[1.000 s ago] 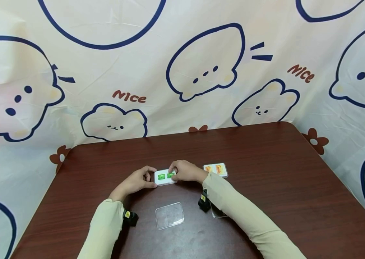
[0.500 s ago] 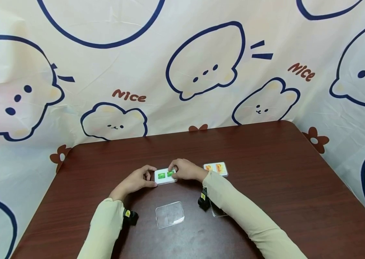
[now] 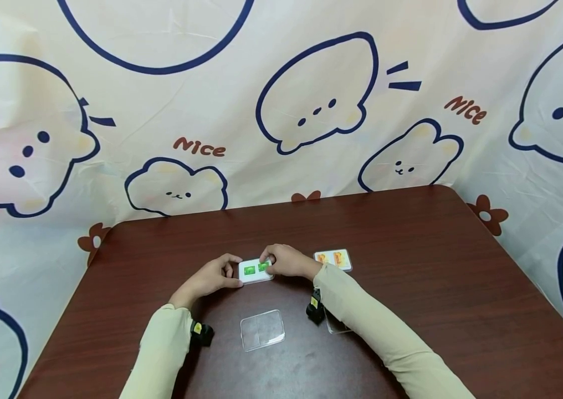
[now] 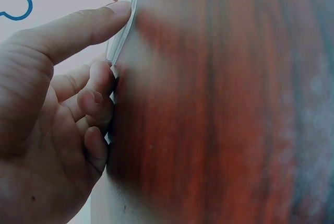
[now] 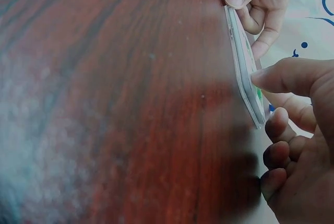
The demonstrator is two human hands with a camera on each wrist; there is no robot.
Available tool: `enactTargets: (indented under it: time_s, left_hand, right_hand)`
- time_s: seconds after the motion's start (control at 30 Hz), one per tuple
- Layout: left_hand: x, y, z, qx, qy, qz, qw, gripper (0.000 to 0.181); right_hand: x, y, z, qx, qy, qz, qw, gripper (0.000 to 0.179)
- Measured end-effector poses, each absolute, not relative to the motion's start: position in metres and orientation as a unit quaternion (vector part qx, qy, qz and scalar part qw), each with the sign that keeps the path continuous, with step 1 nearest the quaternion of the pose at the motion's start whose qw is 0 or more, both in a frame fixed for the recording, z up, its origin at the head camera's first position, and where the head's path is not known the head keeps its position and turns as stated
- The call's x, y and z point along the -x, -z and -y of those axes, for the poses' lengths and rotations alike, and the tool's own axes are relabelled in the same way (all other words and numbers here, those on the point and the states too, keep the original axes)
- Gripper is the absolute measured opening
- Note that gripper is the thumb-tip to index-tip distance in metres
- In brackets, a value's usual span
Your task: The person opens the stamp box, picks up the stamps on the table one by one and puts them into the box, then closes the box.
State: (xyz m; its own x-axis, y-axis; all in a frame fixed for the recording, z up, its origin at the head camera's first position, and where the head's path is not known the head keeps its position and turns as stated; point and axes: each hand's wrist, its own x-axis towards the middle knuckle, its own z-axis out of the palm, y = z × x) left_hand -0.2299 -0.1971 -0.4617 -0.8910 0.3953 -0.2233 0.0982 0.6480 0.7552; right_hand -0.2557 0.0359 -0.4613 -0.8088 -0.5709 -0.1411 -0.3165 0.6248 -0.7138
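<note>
A white card [image 3: 255, 275] with two green pictures lies in a shallow clear plastic case [image 3: 257, 282] on the table. My left hand [image 3: 210, 278] holds the case at its left end, thumb on the near corner and index finger on the far one. From the right, my right hand [image 3: 287, 260] pinches the card between thumb and index finger, partly covering the right green picture. In the right wrist view the right thumb [image 5: 276, 76] presses on the card's face, and the case [image 5: 241, 62] shows as a thin slab. The remaining right fingers are curled beside the case.
On the brown table [image 3: 162, 244], a transparent lid-like piece [image 3: 262, 331] lies nearer me. Another clear piece [image 3: 335, 325] is partly under my right sleeve. A second case with orange pictures [image 3: 339, 259] lies right of my right hand. A printed cloth [image 3: 241, 111] hangs behind.
</note>
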Motion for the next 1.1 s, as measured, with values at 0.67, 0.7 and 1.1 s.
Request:
enactTargets:
  time_s: [0.67, 0.7, 1.1]
  left_hand:
    - [0.2307, 0.4631, 0.1975, -0.138, -0.395, -0.889, 0.188, 0.051]
    - [0.2305, 0.4626, 0.1972, -0.136, -0.396, -0.889, 0.188, 0.051]
    - [0.2300, 0.4618, 0.1976, -0.134, -0.396, -0.888, 0.189, 0.051]
  right_hand:
    - [0.2541, 0.4638, -0.0389, 0.240, 0.375, -0.878, 0.175, 0.017]
    - [0.2540, 0.4636, -0.0386, 0.238, 0.375, -0.879, 0.175, 0.016]
    - [0.2520, 0.4629, -0.0374, 0.228, 0.372, -0.883, 0.173, 0.019]
